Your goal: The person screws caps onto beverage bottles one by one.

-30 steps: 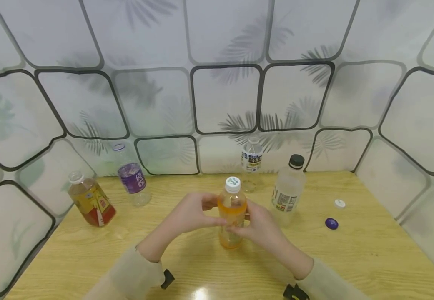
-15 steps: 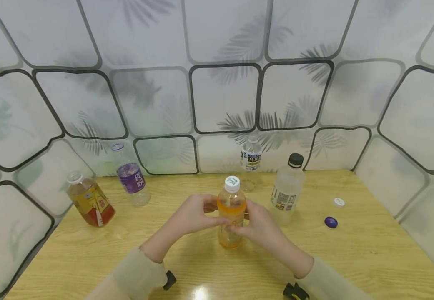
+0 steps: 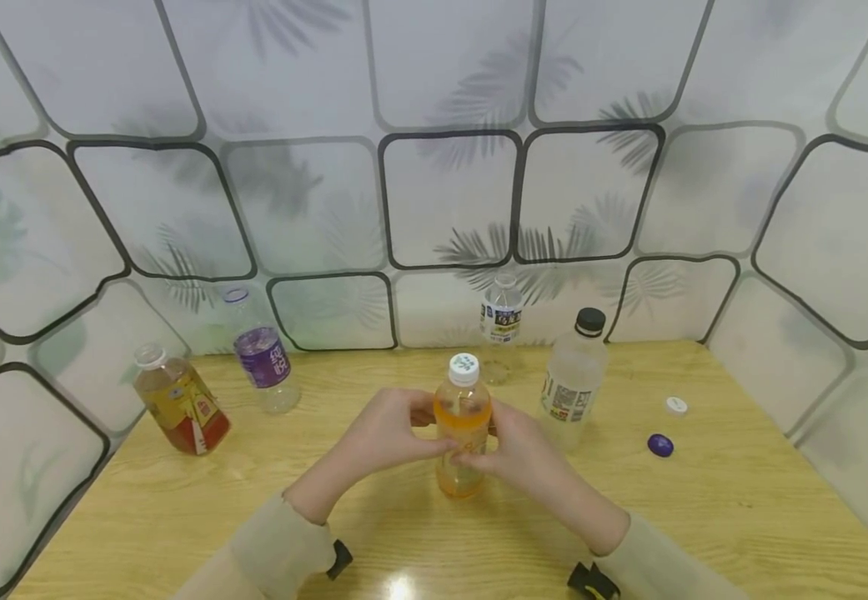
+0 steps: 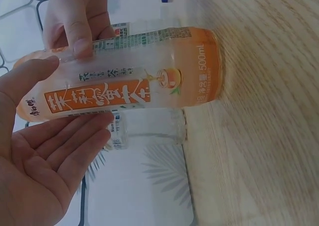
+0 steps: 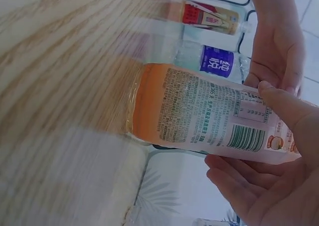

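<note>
From the head, found the orange-labelled bottle [image 3: 464,422] upright, apparently resting on the desk [image 3: 749,500], with its white lid [image 3: 464,369] on. Gripped it from both sides with fingers and thumb of the left hand [image 3: 388,429] and of the right hand [image 3: 527,447], presumably to hold it steady. Had the yellow-labelled bottle [image 3: 184,404] far to its left, the purple-labelled bottle [image 3: 264,358] nearer but behind it on that side, a clear bottle [image 3: 501,321] just behind it, and the black-capped bottle [image 3: 574,379] behind it to the right; spread that way, probably, to give both hands room. Had a loose purple cap [image 3: 660,445] and a flat white cap [image 3: 676,406] well to its right, likely out of the way.

From the left wrist, saw the left hand's thumb on one side of the bottle, opposed by fingers along the other, likely against tipping.

From the right wrist, made out a barcode [image 5: 246,138] on the bottle, held between thumb and fingers there too, perhaps balancing the left grip.
</note>
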Tool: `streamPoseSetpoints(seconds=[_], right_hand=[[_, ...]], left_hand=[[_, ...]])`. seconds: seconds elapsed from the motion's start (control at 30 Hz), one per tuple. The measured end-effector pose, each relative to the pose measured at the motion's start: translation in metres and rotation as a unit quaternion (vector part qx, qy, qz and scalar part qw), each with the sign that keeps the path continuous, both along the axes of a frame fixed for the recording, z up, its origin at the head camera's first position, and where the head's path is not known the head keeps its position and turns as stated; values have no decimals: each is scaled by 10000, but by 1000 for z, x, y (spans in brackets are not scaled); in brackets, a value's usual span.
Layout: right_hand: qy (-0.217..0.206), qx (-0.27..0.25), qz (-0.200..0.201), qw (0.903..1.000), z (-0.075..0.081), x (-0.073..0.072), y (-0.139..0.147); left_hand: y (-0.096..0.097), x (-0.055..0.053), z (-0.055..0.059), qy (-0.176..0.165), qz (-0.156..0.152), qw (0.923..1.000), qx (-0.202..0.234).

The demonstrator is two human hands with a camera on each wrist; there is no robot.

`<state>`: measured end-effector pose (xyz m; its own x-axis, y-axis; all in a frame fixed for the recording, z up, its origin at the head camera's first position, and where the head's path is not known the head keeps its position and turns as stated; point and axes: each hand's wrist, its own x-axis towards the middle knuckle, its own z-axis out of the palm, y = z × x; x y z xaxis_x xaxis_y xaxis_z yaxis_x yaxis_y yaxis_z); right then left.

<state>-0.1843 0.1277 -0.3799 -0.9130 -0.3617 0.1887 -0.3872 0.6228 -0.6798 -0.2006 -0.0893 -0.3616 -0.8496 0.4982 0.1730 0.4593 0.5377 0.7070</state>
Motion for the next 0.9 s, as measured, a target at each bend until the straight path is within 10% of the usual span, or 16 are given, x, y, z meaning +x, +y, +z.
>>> streamPoseSetpoints(seconds=[0.27, 0.9], right_hand=[[821, 880, -426, 9918, -2, 2, 2], [1291, 813, -331, 9877, -9, 9, 11]], left_hand=[[1, 0, -2, 76, 0, 9999, 82], [8, 5, -7, 188, 293, 9990, 281]])
